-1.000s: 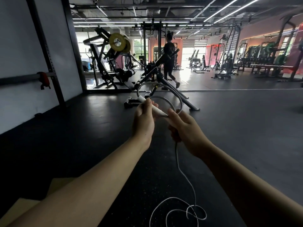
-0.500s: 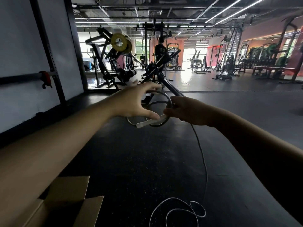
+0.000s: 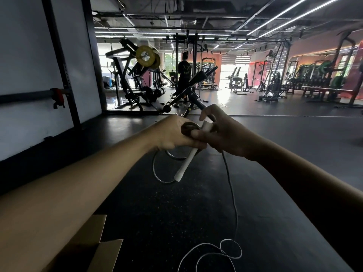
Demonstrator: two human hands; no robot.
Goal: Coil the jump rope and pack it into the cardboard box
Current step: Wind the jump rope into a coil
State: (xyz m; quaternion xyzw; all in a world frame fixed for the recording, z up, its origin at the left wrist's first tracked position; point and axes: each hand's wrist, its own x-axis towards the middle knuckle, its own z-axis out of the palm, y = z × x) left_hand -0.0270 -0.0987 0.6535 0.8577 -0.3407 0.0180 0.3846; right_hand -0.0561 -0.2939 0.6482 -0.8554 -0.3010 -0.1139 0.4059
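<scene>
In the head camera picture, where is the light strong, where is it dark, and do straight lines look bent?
Head view: daylight glares off the floor at the far end; the near floor and the right hand sit in shade, the left hand brighter; the white handle stands out, the rope is faint; ceiling light strips splay outward, wide-angle distortion.
</scene>
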